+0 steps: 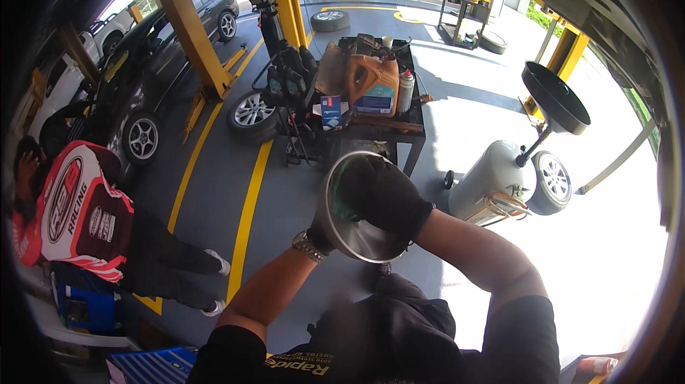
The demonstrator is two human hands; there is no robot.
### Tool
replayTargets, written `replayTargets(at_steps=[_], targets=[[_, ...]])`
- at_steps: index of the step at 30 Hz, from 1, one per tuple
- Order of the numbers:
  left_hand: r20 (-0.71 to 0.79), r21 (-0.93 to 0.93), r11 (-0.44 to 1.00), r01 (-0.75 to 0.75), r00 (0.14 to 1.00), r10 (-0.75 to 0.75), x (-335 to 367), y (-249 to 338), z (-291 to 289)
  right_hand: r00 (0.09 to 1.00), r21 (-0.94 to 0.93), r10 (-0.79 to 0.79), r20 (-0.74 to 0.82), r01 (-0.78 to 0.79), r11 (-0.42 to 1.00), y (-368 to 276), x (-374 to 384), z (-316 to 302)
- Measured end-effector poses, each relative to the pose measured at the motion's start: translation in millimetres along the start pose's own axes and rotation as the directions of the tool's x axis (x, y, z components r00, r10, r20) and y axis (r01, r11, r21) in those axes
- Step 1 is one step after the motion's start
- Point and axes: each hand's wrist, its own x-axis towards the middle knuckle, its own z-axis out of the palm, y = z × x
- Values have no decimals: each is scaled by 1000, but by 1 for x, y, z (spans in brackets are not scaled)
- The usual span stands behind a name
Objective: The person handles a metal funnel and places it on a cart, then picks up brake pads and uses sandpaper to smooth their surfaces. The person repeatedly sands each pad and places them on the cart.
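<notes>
A round, hollow metal drum with a shiny rim point(371, 252), shaped like a brake drum, is held up in front of my chest. My left hand point(320, 234), in a black glove, grips its lower left side; the drum hides most of those fingers. My right hand point(382, 195), also black-gloved, reaches over the far rim into the drum, fingers curled down against the inner wall. A greenish patch shows by those fingertips, too unclear to name.
Ahead stands a black cart point(407, 127) with an orange jug point(372, 84), spray can point(405, 91) and dark bottles point(289, 74). Right is a grey oil drainer point(492, 181) with a black pan point(556, 99). A person point(85, 213) is at left, near a dark car point(143, 77). Wheels point(251, 113) lie about.
</notes>
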Motion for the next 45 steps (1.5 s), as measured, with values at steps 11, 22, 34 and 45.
replayTargets(at_steps=[11, 22, 34, 45], targets=[[-67, 165, 921, 354, 935, -348, 59, -105, -51, 910, 965, 358, 210, -134, -225, 223, -70, 64], [-49, -180, 980, 89, 994, -99, 156, -106, 17, 967, 573, 157, -202, -13, 819, 220, -7, 159], [-304, -674, 739, 15, 906, -295, 223, -71, -51, 884, 772, 451, -124, -200, 603, 344, 43, 132], [154, 986, -32, -163, 827, 540, 240, -77, -169, 946, 932, 311, -92, 192, -306, 240, 173, 125]])
